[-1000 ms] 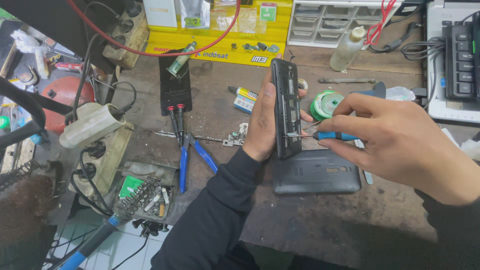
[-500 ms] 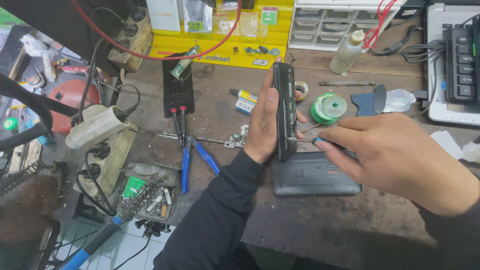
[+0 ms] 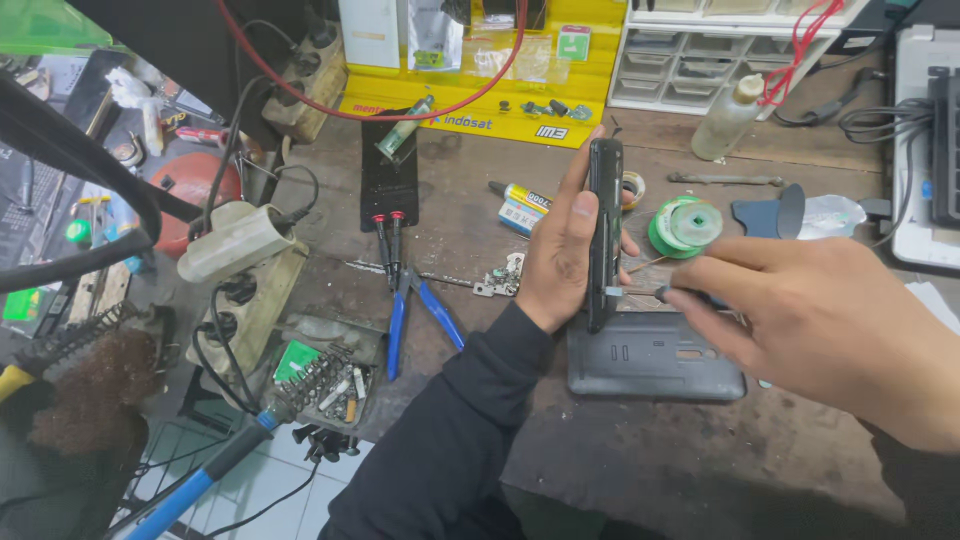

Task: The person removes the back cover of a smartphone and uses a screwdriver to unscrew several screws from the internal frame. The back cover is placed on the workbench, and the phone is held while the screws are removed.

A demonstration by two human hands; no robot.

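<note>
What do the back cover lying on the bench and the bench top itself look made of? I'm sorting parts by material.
The back cover looks like moulded plastic, dark grey with a matte finish: thin walls, rounded corners and formed cut-outs. The bench top looks like bare wood, brown, dull and stained, with scuffs and worn patches; grime leaves the exact kind open.

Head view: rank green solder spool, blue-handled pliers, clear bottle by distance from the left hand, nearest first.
Measured from the left hand, which holds the phone upright on edge:
1. Green solder spool, just past the phone, on the hand's right.
2. Blue-handled pliers, on the bench to its left, a little farther out.
3. Clear bottle, far right at the back, by the drawer unit.
</note>
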